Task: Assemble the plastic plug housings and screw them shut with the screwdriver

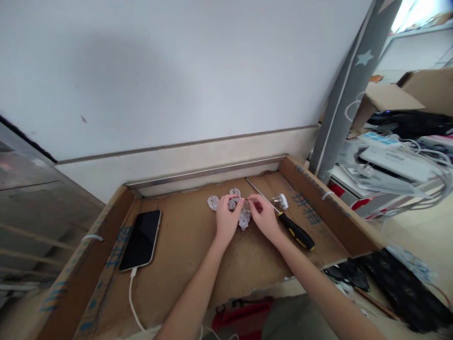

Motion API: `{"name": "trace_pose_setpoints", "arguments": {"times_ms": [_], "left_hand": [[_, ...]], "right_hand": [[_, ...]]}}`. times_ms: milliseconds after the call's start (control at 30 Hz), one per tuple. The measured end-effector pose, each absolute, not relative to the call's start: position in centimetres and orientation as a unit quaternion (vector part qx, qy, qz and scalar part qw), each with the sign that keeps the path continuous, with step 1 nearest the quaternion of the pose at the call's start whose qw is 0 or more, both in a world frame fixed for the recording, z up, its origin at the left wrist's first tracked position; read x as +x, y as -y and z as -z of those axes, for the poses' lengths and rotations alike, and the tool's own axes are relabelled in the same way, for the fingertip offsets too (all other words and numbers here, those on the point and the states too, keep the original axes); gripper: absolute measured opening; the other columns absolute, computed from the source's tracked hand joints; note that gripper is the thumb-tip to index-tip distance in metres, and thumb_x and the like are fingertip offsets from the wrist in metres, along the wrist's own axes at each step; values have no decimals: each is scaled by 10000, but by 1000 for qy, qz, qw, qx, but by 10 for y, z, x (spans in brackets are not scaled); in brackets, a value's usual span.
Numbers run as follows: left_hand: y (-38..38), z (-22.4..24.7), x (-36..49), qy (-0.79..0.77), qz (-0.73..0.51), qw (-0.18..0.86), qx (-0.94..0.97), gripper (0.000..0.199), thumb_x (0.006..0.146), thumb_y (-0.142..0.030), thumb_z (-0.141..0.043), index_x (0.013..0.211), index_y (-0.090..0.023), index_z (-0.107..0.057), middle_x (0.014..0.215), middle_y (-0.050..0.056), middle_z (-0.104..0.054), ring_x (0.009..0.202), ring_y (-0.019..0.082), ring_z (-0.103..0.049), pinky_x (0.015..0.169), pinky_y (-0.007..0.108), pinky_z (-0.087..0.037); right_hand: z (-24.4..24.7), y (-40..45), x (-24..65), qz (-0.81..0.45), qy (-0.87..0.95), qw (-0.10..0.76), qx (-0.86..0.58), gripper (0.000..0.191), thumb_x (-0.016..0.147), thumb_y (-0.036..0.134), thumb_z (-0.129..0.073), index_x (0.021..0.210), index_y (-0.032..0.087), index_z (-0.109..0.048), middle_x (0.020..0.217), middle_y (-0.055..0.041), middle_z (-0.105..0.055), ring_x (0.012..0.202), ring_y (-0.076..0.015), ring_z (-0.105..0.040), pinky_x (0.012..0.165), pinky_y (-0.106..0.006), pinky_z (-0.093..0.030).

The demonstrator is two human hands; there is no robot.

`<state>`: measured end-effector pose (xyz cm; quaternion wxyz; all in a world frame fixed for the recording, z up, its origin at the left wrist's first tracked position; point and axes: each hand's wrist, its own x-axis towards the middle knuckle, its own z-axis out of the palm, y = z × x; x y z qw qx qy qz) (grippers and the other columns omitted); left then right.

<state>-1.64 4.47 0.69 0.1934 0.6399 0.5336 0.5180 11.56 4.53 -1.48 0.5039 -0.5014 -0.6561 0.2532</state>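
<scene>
Head view: L hand and R hand are meeting approx. mid-tabletop, right over several small clear parts. Both grips are looking narrow, thumbs near fingers; anything between the tips is too small to make out, so can't tell what, if anything, either is holding. Nearest part is lying just below the fingertips, between the hands; left part is lying just beside L hand, far part just past its fingers.

White plug is lying to the R, pins pointing handward, near the screwdriver, which neither hand is touching.

Progress: work is prob. mid-way, w/ plug looking whole and at least two clear pcs. sitting separately; whether any are being joined or parted, can't tell.

Phone is lying well apart at L, w/ cable plugged in.
</scene>
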Motion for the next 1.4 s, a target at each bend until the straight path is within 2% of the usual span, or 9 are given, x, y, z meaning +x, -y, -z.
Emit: {"name": "trace_pose_setpoints", "arguments": {"times_ms": [133,400,500,600,733,1200,1400], "left_hand": [[-44,-12,-19,-520,-510,158,667,105,835,-303,-588,808,-207,-619,907,31,-647,934,194,-565,871,350,-414],[-44,-17,-23,-510,-462,110,717,169,853,-181,-513,943,-239,-645,978,22,-647,965,194,-558,883,350,-416],[-43,-20,-24,-517,-471,94,709,173,852,-195,-526,986,-235,-629,1011,25,-642,987,192,-550,899,347,-405],[-43,-21,-25,-536,-476,86,692,73,835,-246,-573,872,-214,-628,950,25,-651,946,196,-556,888,352,-401],[-43,-19,-26,-538,-466,96,696,54,823,-240,-589,792,-202,-613,920,23,-653,921,195,-555,853,344,-409],[-46,-15,-26,-512,-464,138,710,117,854,-228,-522,896,-228,-631,934,27,-648,925,196,-569,852,354,-429],[-42,-19,-24,-502,-474,120,713,183,854,-190,-509,973,-238,-639,991,29,-644,965,191,-563,883,348,-422]], "right_hand": [[15,-46,116,-247,653,513,-500,347,895,410,-449,1023,102,-541,927,-52,-556,806,-76,-533,744,-252,-493],[12,-48,114,-229,652,526,-496,345,893,411,-451,1013,101,-544,921,-51,-557,807,-77,-533,747,-254,-492],[13,-48,112,-228,652,525,-497,346,895,410,-448,1020,102,-542,928,-52,-556,809,-77,-533,747,-253,-492],[13,-49,111,-228,657,519,-496,344,894,410,-450,1017,104,-545,927,-52,-556,813,-78,-532,753,-256,-492],[13,-48,111,-225,660,513,-500,346,892,410,-453,1015,99,-544,923,-51,-556,808,-78,-533,748,-255,-492],[15,-48,112,-226,659,519,-494,346,893,412,-452,1016,104,-546,932,-53,-558,827,-83,-535,770,-266,-492],[14,-49,113,-243,649,524,-495,346,891,411,-455,1019,102,-545,933,-54,-558,821,-81,-536,760,-261,-494]]}}
